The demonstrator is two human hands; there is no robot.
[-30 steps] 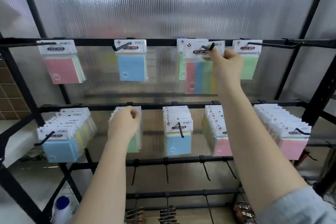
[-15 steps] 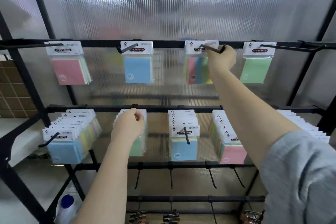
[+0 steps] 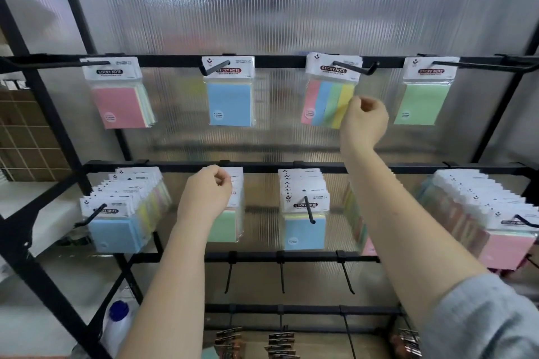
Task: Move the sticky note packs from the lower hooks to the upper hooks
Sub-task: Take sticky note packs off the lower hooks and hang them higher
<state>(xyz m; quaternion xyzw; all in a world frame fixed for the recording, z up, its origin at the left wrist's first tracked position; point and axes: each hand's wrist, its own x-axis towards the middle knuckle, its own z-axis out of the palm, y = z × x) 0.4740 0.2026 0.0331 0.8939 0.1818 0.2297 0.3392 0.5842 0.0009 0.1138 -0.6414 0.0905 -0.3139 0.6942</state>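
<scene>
Four sticky note packs hang on the upper rail: a pink pack, a blue pack, a striped pack and a green pack. My right hand is just below and right of the striped pack, fingers curled, holding nothing. On the lower rail hang full rows of packs. My left hand grips the header of the front green pack on the second lower hook. A blue-fronted row hangs beside it, and my right forearm partly hides the fourth row.
A blue-fronted row hangs at the lower left and a pink-fronted row at the lower right. Bare black hooks jut from a third rail. Below are metal clips and a white bottle with a blue cap.
My right hand has let go of the striped pack, which now hangs on the third upper hook, and has dropped down beside it. My left hand stays on the lower green pack.
</scene>
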